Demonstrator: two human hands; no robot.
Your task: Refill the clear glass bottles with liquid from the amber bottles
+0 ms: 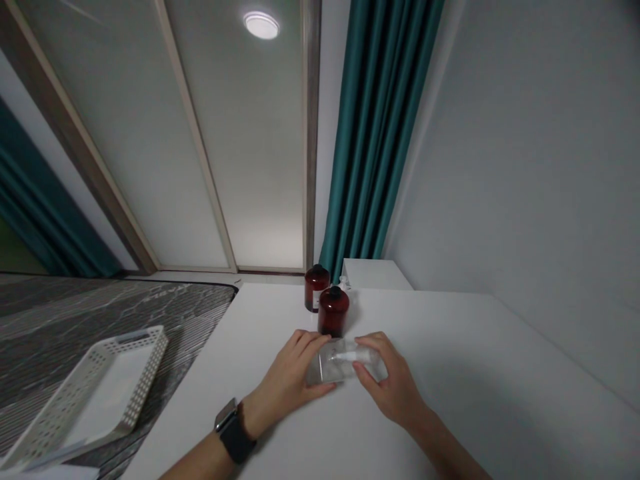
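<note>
A clear, see-through bottle (345,363) lies on its side on the white table, with a whitish tube-like part showing along it. My left hand (295,370), with a dark watch on its wrist, is closed around the bottle's left end. At the other end, the thumb and fingers of my right hand (387,377) grip the bottle. Just behind it stands a dark red-brown bottle (333,313) with a black top. A second red-brown bottle (316,283) with a pale label stands farther back. Partly hidden behind the nearer one is a small white nozzle-like piece (343,283).
The white table (450,333) runs along a grey wall at the right. A white box-like block (375,272) stands past its far edge. On the left, a white perforated basket (100,387) sits lower, over grey striped fabric (200,313). Green curtains (385,133) hang beyond.
</note>
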